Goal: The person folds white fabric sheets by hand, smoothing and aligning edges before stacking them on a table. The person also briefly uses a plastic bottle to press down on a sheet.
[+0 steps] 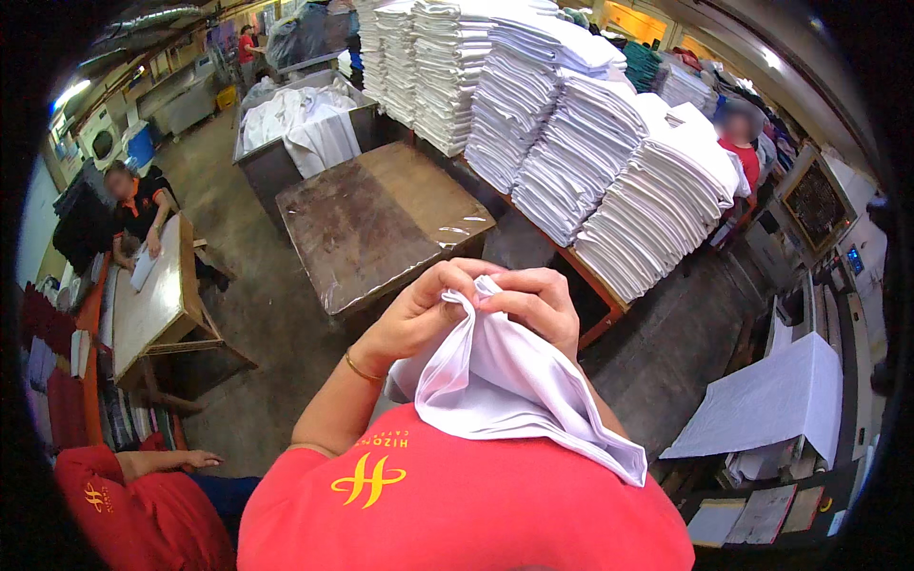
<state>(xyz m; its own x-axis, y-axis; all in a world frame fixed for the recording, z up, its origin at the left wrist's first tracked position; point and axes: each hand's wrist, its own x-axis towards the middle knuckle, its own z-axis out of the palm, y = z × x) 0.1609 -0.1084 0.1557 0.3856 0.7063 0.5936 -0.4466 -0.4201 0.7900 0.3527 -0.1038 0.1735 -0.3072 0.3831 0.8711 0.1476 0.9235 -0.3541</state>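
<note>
A white folded cloth (514, 378) hangs in several layers against the front of my red shirt. My left hand (435, 300) pinches its upper edge, thumb and fingers closed on the fabric. Close beside it, my right hand (535, 300) grips the same gathered edge, and the fingertips of both hands nearly meet. Below the hands the cloth drapes in loose folds, its stacked layers fanning to a corner at lower right. Just beyond my hands stands a brown table (378, 221) with a plastic-covered top.
Tall stacks of folded white cloths (543, 135) stand on an orange-edged table. A metal bin (264, 164) holds loose white linen. At left, a person (139, 207) leans over a worktable (153, 307). Another person in red (143, 499) is close at lower left. White fabric (764, 400) drapes over a machine.
</note>
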